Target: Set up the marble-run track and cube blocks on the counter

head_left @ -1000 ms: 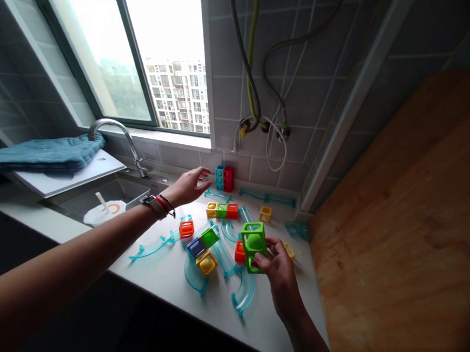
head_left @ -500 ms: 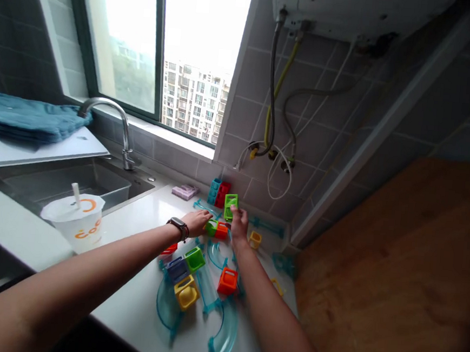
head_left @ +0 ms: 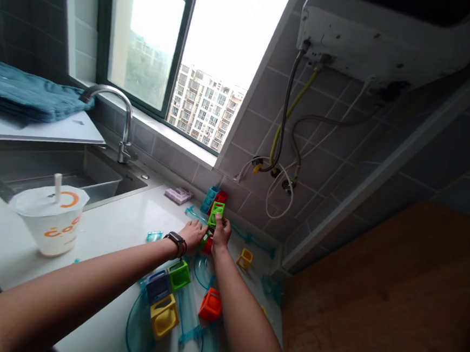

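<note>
My right hand point(head_left: 221, 232) is closed around a bright green toy block point(head_left: 216, 213) with openings in its sides, held upright above the counter. Close beside it is my left hand point(head_left: 193, 234), wearing a dark watch, its fingers bent over a lower green block point(head_left: 204, 243). A red block point(head_left: 208, 244) stands against that one, partly covered by my right hand. Just behind the held block are a teal block point(head_left: 209, 199) and a red block point(head_left: 221, 196). Nearer me are purple point(head_left: 158, 286), green point(head_left: 179, 275), yellow point(head_left: 164, 317) and orange point(head_left: 211, 304) blocks.
Clear teal track pieces point(head_left: 137, 325) lie among the blocks. A yellow block point(head_left: 245, 258) sits right of my wrist. On the left are a drink cup point(head_left: 50, 221), a sink point(head_left: 97, 171) and a faucet point(head_left: 127, 129). A wooden panel point(head_left: 384, 296) bounds the right side.
The camera view has turned and tilted. My right hand has brought the green block lower and closer to my left hand, which stays at the lower blocks.
</note>
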{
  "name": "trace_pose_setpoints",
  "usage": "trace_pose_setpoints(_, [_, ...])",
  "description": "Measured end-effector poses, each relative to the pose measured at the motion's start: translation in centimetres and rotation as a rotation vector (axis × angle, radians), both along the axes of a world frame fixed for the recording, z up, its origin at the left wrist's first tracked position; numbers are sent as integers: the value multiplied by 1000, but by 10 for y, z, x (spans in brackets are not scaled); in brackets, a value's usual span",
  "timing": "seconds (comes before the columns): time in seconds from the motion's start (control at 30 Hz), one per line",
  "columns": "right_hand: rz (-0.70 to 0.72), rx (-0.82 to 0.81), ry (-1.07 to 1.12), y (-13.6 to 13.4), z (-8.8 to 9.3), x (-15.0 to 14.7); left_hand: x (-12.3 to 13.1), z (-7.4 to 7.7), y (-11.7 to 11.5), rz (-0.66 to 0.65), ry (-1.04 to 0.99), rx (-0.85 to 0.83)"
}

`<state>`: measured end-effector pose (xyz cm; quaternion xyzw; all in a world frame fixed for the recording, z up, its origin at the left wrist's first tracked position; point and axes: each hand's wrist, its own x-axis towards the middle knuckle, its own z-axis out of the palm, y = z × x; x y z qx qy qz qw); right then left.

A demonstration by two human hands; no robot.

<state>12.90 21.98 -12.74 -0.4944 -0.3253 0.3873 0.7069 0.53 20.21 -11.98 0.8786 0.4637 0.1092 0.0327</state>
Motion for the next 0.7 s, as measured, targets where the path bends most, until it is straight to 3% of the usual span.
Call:
trace_pose_setpoints(0.3, [53, -12, 52, -4, 2, 4, 5, 0, 1, 47, 73, -1])
trace_pose_setpoints(0.7, [35, 16, 32, -6, -1, 3, -7, 9, 5, -23, 40, -146])
